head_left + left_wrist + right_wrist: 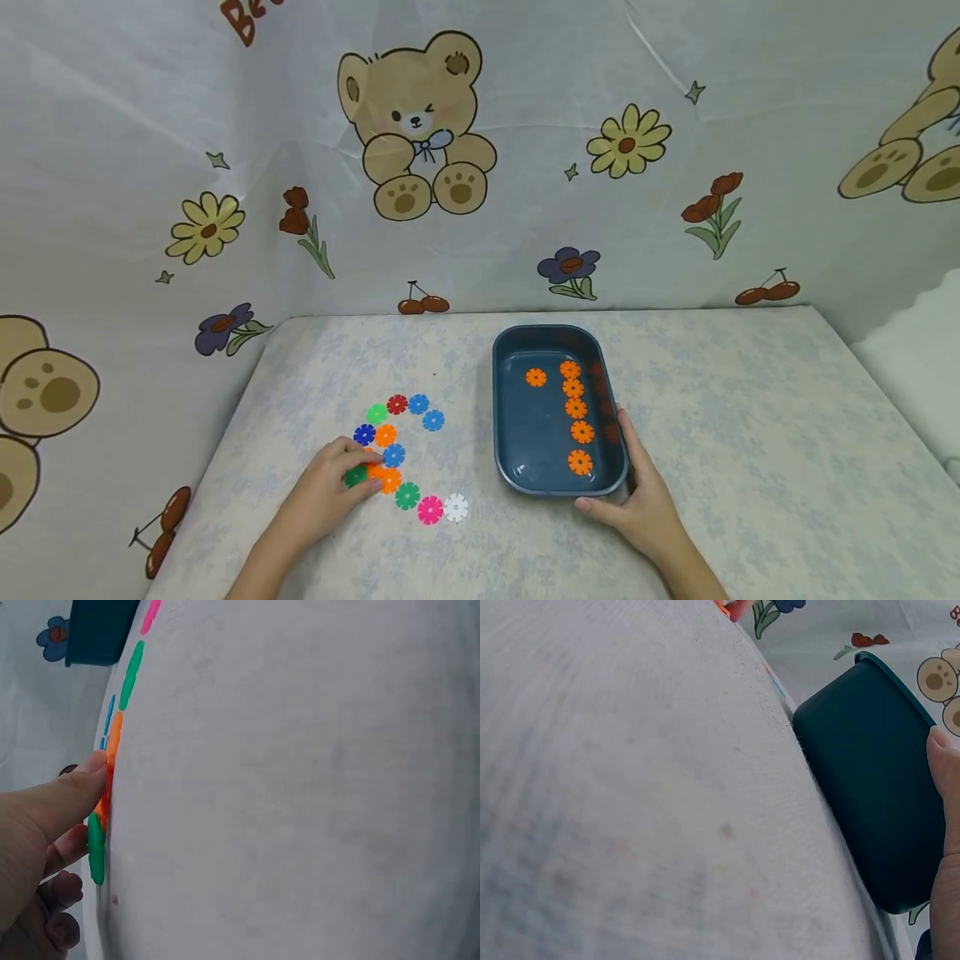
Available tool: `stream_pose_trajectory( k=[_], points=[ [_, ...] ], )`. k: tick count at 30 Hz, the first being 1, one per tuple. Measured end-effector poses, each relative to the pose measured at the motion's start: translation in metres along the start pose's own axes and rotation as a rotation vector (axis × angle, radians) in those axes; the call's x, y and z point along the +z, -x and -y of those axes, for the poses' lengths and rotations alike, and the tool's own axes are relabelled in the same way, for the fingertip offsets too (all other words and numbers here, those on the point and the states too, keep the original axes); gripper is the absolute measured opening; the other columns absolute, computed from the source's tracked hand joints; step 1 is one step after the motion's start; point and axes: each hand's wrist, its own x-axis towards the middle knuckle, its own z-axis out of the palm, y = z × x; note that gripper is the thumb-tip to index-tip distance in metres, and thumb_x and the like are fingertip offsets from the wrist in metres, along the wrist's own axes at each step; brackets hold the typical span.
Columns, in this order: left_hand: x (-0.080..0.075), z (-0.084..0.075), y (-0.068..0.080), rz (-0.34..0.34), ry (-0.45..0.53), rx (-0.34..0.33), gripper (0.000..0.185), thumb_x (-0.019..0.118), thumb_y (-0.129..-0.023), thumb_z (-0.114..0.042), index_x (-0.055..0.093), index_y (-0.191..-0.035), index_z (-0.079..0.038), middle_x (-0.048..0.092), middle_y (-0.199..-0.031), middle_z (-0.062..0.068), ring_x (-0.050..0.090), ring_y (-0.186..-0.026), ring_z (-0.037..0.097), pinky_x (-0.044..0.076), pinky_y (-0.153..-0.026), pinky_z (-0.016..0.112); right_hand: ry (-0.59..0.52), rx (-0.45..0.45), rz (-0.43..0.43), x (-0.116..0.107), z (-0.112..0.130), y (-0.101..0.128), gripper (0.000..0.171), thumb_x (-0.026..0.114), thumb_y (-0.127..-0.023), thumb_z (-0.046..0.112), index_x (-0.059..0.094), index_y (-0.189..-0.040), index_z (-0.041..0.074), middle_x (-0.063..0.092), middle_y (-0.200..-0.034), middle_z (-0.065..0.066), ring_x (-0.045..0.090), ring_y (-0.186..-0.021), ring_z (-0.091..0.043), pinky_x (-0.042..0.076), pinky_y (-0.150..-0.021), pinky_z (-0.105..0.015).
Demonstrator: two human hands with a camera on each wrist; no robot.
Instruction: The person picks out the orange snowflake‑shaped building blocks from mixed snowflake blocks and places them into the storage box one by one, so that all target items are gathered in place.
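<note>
My left hand [330, 487] is over the left part of a loose cluster of notched plastic discs. Its thumb and index finger pinch an orange disc [375, 472] low on the table. A green disc [96, 851] is right beside the fingers, and another orange disc [390, 481] lies by the thumb tip. My right hand [637, 500] grips the near right corner of a dark blue-green plastic tray [525, 482], thumb at the front and fingers along the right side. Inside the tray are several orange discs [576, 408], most in a row near the right wall.
Curving round the left hand are blue [433, 420], red [397, 404], light green [377, 413], pink [431, 510] and white [456, 507] discs. The table [750, 417] has a pale mottled cover. A cloth with printed bears [420, 108] hangs behind it.
</note>
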Motion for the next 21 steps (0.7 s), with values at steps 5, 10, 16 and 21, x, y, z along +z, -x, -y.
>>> stream_pose_trajectory(
  k=[5,10,16,21],
  points=[
    [0.0008,0.0004,0.0000,-0.007,-0.031,0.019,0.031,0.082,-0.081,-0.032,0.074,-0.110,-0.027,0.059,-0.105,-0.012,0.054,-0.101,0.011,0.052,-0.091,0.037,0.003,-0.002,0.001,-0.0001,-0.0002,0.0001,0.129,0.092,-0.066,0.007,0.006,-0.160,0.029,0.010,-0.167,-0.012,0.014,-0.147,0.010,0.020,-0.108,0.000],
    [-0.0048,0.0014,0.0021,0.020,0.000,0.015,0.036,0.084,-0.078,-0.035,0.074,-0.112,-0.029,0.059,-0.108,-0.011,0.052,-0.103,0.011,0.052,-0.086,0.033,0.018,-0.010,-0.003,0.0005,0.0006,0.0002,0.130,0.092,-0.065,0.007,0.007,-0.160,0.028,0.011,-0.167,-0.016,0.014,-0.147,0.010,0.019,-0.108,0.000],
    [-0.0043,0.0029,0.0017,0.023,0.016,0.047,0.029,0.083,-0.080,-0.032,0.073,-0.107,-0.030,0.058,-0.105,-0.012,0.051,-0.098,0.009,0.050,-0.080,0.026,0.013,-0.009,-0.006,0.0003,0.0020,0.0004,0.130,0.093,-0.065,0.007,0.007,-0.160,0.029,0.011,-0.167,-0.010,0.015,-0.146,0.011,0.020,-0.108,0.000],
    [0.0001,0.0021,-0.0004,-0.006,-0.024,0.094,0.029,0.084,-0.079,-0.028,0.072,-0.106,-0.027,0.059,-0.107,-0.013,0.055,-0.102,0.009,0.054,-0.091,0.033,0.025,-0.007,-0.009,0.0002,0.0023,0.0005,0.130,0.093,-0.065,0.007,0.007,-0.160,0.029,0.012,-0.167,-0.012,0.015,-0.146,0.011,0.019,-0.108,0.000]
  ],
)
